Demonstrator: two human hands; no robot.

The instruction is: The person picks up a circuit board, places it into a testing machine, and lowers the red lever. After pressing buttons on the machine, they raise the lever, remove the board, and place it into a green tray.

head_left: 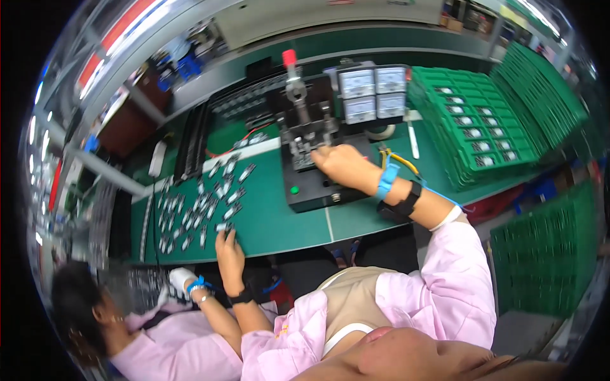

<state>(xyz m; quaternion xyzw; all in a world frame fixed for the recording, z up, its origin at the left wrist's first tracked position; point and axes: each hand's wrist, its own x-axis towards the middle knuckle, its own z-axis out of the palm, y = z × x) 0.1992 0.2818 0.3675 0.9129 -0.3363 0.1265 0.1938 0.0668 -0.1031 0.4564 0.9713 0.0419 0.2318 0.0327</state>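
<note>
My left hand (229, 253) is at the near edge of the green bench, its thumb and fingertips closed on a small silver-and-black part (223, 227). Many similar small parts (202, 206) lie scattered on the bench beyond and to the left of it. My right hand (346, 166) reaches into the black test fixture (311, 190), fingers bent down at its metal nest (304, 159). What those fingertips grip, if anything, is hidden. Above the nest stands a toggle clamp with a red-tipped lever (290, 58). A blue strap and a black band circle my right wrist.
Behind the fixture stands a four-panel display (373, 94). Yellow-handled pliers (385, 156) and a white-handled tool (413, 140) lie right of it. Stacked green trays (470, 166) hold several parts. A co-worker's gloved hand (182, 279) is close on my left.
</note>
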